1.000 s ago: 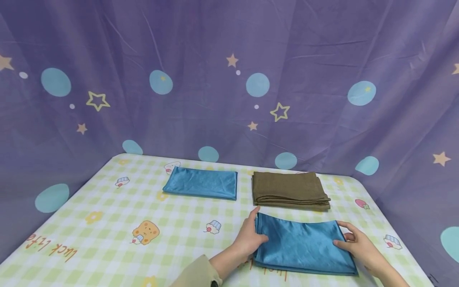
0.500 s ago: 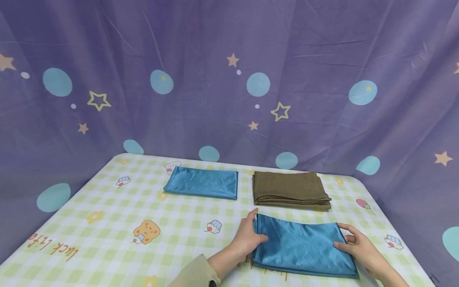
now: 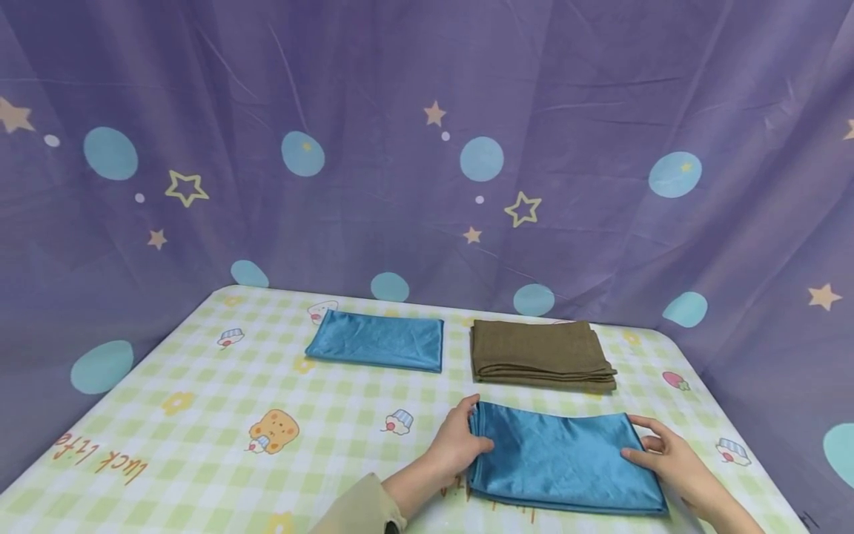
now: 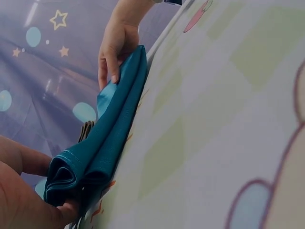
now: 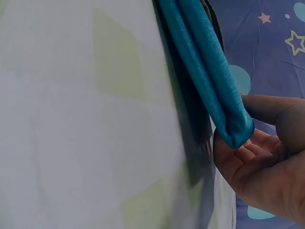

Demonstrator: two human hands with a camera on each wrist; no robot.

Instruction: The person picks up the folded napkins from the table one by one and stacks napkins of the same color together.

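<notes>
A folded shiny blue cloth [image 3: 567, 460] lies at the table's near right, between both hands. My left hand [image 3: 454, 445] grips its left end, thumb on top; the left wrist view shows the cloth's rolled folds [image 4: 64, 174] between thumb and fingers of that hand [image 4: 28, 191]. At the right end, my right hand [image 3: 670, 460] pinches the edge, thumb above and fingers beneath. In the right wrist view, the cloth's folded edge [image 5: 214, 71] sits between thumb and fingers of the right hand [image 5: 267, 152], slightly above the table surface.
Behind the held cloth lies a folded brown cloth stack [image 3: 540, 352]. A second folded blue cloth [image 3: 376, 340] is at the back, left of the brown one. The table has a green checked cover [image 3: 220, 415], and a purple patterned curtain [image 3: 373, 245] hangs behind it.
The left hand has shifted slightly down and left at the cloth's left end, whose back corner sits a little lower. The right hand has barely moved, and both keep hold.
</notes>
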